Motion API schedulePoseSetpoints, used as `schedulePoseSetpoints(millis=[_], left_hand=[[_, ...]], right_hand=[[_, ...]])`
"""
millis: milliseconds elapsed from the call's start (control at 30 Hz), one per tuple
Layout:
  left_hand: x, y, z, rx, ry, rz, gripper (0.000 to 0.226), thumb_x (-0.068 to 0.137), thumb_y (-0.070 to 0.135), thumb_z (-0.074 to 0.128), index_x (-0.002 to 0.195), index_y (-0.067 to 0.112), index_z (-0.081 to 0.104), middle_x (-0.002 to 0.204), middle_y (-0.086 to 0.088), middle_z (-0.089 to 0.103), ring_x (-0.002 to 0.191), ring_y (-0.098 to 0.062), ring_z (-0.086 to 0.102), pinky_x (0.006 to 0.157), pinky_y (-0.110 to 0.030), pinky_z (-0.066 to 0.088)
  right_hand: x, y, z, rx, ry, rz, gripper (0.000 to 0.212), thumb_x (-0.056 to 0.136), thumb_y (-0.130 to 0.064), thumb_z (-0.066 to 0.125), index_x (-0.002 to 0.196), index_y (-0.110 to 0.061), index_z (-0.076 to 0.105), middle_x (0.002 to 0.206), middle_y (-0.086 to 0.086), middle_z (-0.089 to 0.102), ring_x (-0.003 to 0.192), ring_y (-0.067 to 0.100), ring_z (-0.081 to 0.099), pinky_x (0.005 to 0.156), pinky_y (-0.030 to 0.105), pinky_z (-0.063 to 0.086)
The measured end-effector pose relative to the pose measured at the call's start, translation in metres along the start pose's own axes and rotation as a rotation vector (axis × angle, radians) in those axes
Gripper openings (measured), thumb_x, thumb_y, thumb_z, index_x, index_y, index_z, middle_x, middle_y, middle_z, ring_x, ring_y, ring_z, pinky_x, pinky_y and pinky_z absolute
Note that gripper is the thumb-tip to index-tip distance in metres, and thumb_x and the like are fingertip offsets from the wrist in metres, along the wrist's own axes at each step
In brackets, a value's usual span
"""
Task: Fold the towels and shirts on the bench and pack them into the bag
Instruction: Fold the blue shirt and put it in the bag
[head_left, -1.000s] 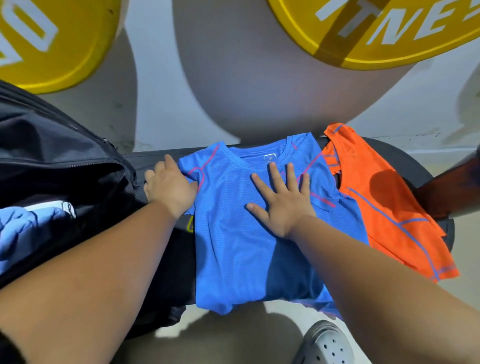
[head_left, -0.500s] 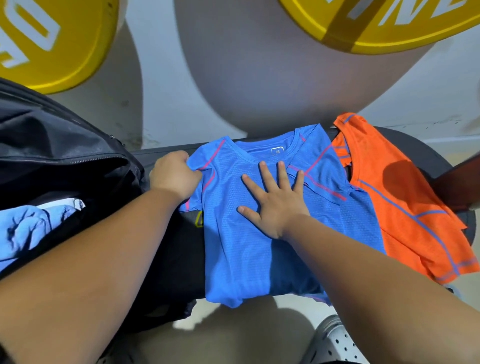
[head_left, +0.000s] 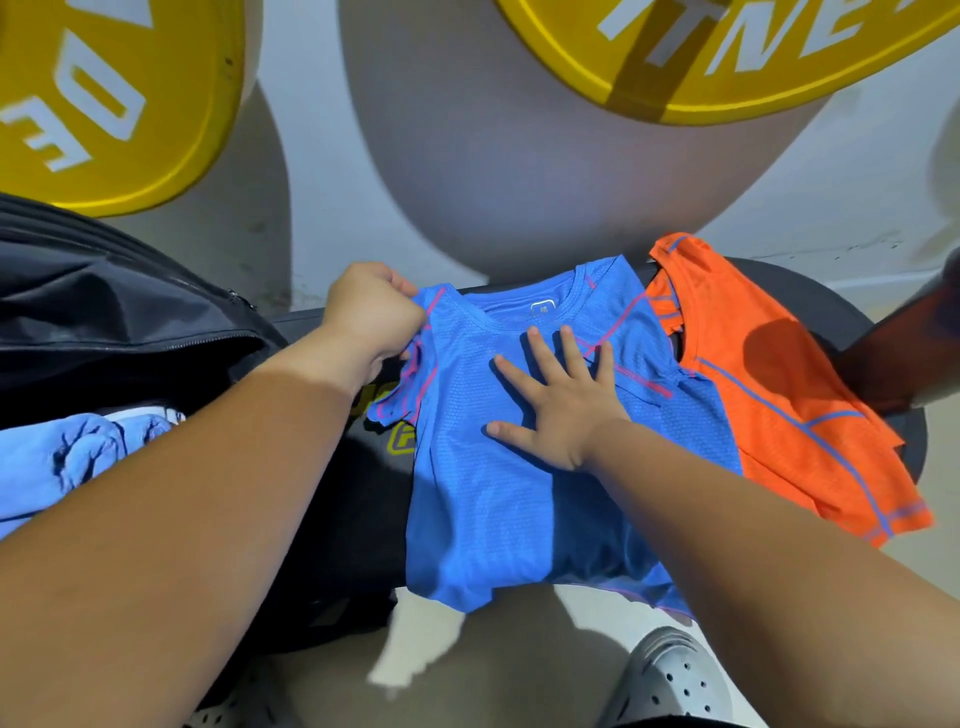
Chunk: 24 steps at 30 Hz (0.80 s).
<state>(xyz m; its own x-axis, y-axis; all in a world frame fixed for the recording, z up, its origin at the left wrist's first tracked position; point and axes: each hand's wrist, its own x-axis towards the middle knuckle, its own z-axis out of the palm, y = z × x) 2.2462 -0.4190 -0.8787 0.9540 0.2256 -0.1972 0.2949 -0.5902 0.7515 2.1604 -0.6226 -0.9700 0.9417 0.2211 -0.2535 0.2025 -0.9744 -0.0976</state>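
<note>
A blue shirt (head_left: 498, 499) with pink seams lies face up on the black bench (head_left: 831, 301), collar away from me, its hem hanging over the near edge. My left hand (head_left: 371, 312) is closed on the shirt's left shoulder and sleeve, lifting it slightly off the bench. My right hand (head_left: 558, 395) lies flat with spread fingers on the shirt's chest. An orange shirt (head_left: 779, 384) with blue seams lies crumpled to the right, partly under the blue one. The open black bag (head_left: 119, 322) sits at the left with a light blue cloth (head_left: 67, 462) inside.
Two yellow weight plates (head_left: 104, 104) (head_left: 701, 57) lean against the wall behind the bench. A dark object (head_left: 904, 353) reaches in at the right edge. Grey clogs (head_left: 670, 680) are on the floor below.
My left hand went from resting flat beside the shirt to gripping its left shoulder and sleeve and raising them. My right hand stayed pressed on the chest.
</note>
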Motion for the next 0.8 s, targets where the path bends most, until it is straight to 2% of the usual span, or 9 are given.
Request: schedulePoseSetpoints(millis=[100, 233, 333, 433, 500, 533, 567, 633, 800], left_hand=[[-0.013, 0.021, 0.025, -0.238, -0.153, -0.049, 0.032, 0.077, -0.012, 0.065, 0.098, 0.012, 0.064, 0.092, -0.016, 0.060, 0.058, -0.024, 0.058, 0.040, -0.023, 0.046], [-0.029, 0.026, 0.054, -0.286, -0.424, -0.058, 0.041, 0.092, 0.008, 0.063, 0.131, 0.019, 0.055, 0.096, -0.006, 0.062, 0.075, -0.024, 0.070, 0.064, -0.035, 0.061], [-0.025, 0.003, 0.061, 0.088, -0.241, 0.139, 0.031, 0.093, 0.015, 0.052, 0.120, 0.023, 0.064, 0.092, -0.003, 0.066, 0.079, -0.028, 0.068, 0.075, -0.036, 0.058], [-0.023, -0.029, 0.057, 0.380, -0.019, 0.355, 0.027, 0.090, 0.020, 0.055, 0.113, 0.021, 0.068, 0.109, -0.005, 0.067, 0.103, -0.031, 0.061, 0.089, -0.035, 0.049], [-0.026, -0.047, 0.057, 0.525, -0.056, 0.348, 0.041, 0.091, 0.035, 0.057, 0.131, 0.024, 0.057, 0.133, -0.009, 0.054, 0.123, -0.036, 0.048, 0.100, -0.046, 0.042], [-0.027, -0.056, 0.059, 0.650, -0.140, 0.312, 0.055, 0.092, 0.047, 0.053, 0.144, 0.029, 0.043, 0.150, -0.009, 0.039, 0.135, -0.037, 0.036, 0.107, -0.052, 0.034], [-0.030, -0.063, 0.062, 0.774, -0.235, 0.281, 0.068, 0.093, 0.059, 0.046, 0.153, 0.035, 0.025, 0.163, -0.006, 0.016, 0.146, -0.035, 0.020, 0.113, -0.058, 0.023], [-0.035, -0.079, 0.069, 0.910, -0.343, 0.256, 0.078, 0.091, 0.074, 0.025, 0.156, 0.040, -0.004, 0.165, 0.003, -0.017, 0.152, -0.030, -0.009, 0.116, -0.065, 0.005], [-0.026, -0.083, 0.068, 0.962, -0.287, 0.257, 0.083, 0.090, 0.076, 0.009, 0.157, 0.031, -0.010, 0.165, 0.004, -0.018, 0.152, -0.029, -0.015, 0.116, -0.068, -0.002]], right_hand=[[-0.003, 0.007, 0.000, 0.099, 0.009, 0.017, 0.082, 0.081, -0.088, 0.014, 0.152, -0.051, -0.005, 0.165, -0.005, -0.018, 0.150, 0.031, -0.020, 0.114, 0.065, -0.010], [-0.006, 0.021, -0.004, 0.171, 0.083, 0.022, 0.076, 0.090, -0.077, 0.024, 0.154, -0.038, 0.019, 0.167, -0.003, -0.005, 0.152, 0.027, -0.010, 0.119, 0.060, -0.004], [-0.009, 0.033, -0.004, 0.150, 0.142, 0.033, 0.071, 0.093, -0.069, 0.027, 0.151, -0.028, 0.034, 0.164, -0.002, 0.016, 0.152, 0.026, 0.006, 0.119, 0.055, 0.006], [-0.013, 0.042, -0.004, 0.084, 0.290, 0.043, 0.058, 0.089, -0.055, 0.030, 0.131, -0.025, 0.057, 0.148, -0.004, 0.045, 0.140, 0.023, 0.032, 0.114, 0.046, 0.020], [-0.013, 0.043, -0.003, 0.054, 0.350, 0.072, 0.055, 0.090, -0.056, 0.032, 0.134, -0.030, 0.051, 0.152, -0.001, 0.041, 0.143, 0.028, 0.028, 0.116, 0.051, 0.013], [-0.012, 0.042, -0.002, 0.037, 0.313, 0.094, 0.058, 0.092, -0.060, 0.030, 0.143, -0.035, 0.041, 0.160, 0.002, 0.027, 0.149, 0.031, 0.015, 0.117, 0.056, 0.003], [-0.011, 0.042, 0.000, 0.022, 0.219, 0.118, 0.066, 0.092, -0.068, 0.025, 0.151, -0.039, 0.025, 0.166, 0.002, 0.009, 0.152, 0.033, 0.000, 0.115, 0.059, -0.007], [-0.009, 0.044, 0.004, 0.018, -0.005, 0.147, 0.079, 0.088, -0.079, 0.016, 0.155, -0.041, -0.003, 0.165, -0.001, -0.018, 0.150, 0.032, -0.021, 0.116, 0.062, -0.012], [-0.004, 0.054, -0.001, 0.068, -0.106, 0.110, 0.080, 0.088, -0.081, 0.014, 0.154, -0.044, -0.010, 0.162, -0.004, -0.025, 0.148, 0.028, -0.027, 0.117, 0.060, -0.012]])
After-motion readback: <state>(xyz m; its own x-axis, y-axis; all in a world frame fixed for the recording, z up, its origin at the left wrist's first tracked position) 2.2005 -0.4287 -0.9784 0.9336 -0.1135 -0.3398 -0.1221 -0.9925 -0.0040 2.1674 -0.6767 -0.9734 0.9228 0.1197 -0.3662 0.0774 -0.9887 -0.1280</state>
